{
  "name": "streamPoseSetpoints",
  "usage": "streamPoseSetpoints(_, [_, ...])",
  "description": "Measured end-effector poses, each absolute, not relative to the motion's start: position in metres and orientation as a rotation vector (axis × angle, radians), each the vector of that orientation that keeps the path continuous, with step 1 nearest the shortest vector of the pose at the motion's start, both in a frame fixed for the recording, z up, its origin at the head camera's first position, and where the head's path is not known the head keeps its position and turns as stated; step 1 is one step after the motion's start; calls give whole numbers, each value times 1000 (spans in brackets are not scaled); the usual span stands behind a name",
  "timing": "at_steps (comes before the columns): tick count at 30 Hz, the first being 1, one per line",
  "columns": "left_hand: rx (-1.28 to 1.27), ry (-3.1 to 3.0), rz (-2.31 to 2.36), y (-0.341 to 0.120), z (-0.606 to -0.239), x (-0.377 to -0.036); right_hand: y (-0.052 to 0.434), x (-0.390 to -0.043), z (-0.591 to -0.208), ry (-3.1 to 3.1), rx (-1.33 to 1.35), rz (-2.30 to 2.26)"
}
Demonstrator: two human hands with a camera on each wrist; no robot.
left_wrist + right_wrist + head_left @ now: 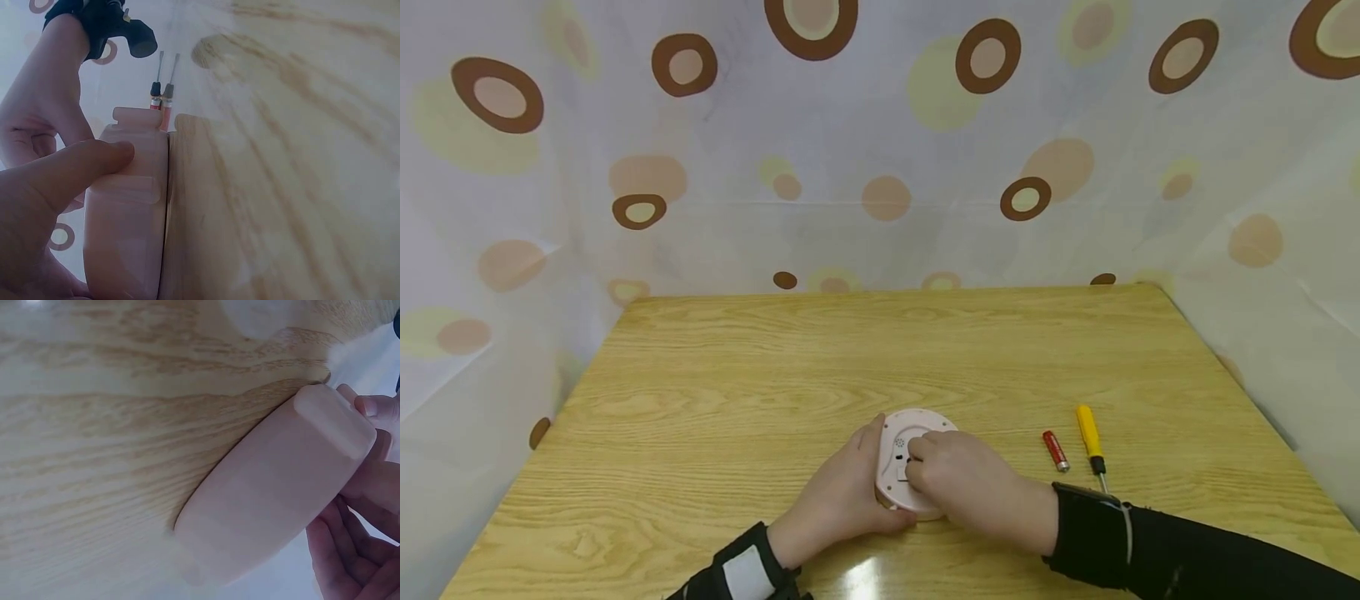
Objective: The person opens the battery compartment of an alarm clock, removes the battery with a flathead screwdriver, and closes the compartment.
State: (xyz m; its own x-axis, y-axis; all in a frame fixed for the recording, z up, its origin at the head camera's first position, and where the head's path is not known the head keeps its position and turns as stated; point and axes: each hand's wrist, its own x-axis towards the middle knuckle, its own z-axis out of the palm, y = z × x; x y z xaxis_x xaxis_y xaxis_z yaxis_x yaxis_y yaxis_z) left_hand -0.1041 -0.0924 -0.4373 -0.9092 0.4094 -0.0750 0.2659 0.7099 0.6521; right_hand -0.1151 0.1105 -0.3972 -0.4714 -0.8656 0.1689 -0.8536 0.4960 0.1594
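Note:
A round, pale pink plastic device (pixel 917 504) lies on the table with its back up, showing small screw holes, a cluster of speaker holes and a recess near the middle. My left hand (pixel 842 492) grips its left side, the thumb (pixel 106 156) pressing on the near rim. Over the middle of the back, my right hand (pixel 973 483) has its fingers curled down at the recess. Whatever is between those fingertips is hidden. In the right wrist view, the device's smooth side (pixel 269 494) stands before the curled right fingers (pixel 344 550).
To the right on the wooden table (pixel 737 375) lies a red battery (pixel 1056 451). Beside it is a screwdriver with a yellow handle (pixel 1088 431), its shaft partly behind the right sleeve. A patterned sheet (pixel 880 150) hangs behind and around the table.

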Motion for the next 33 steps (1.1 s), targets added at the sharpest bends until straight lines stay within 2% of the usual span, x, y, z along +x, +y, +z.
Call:
streamPoseSetpoints(11, [542,2703,990,-93,-437,-104,114,-116,-399,-2550,1481,-15])
streamPoseSetpoints(33, [569,2729,981,-91,-440,-106,108,-105,-398,-2508,1419,-198])
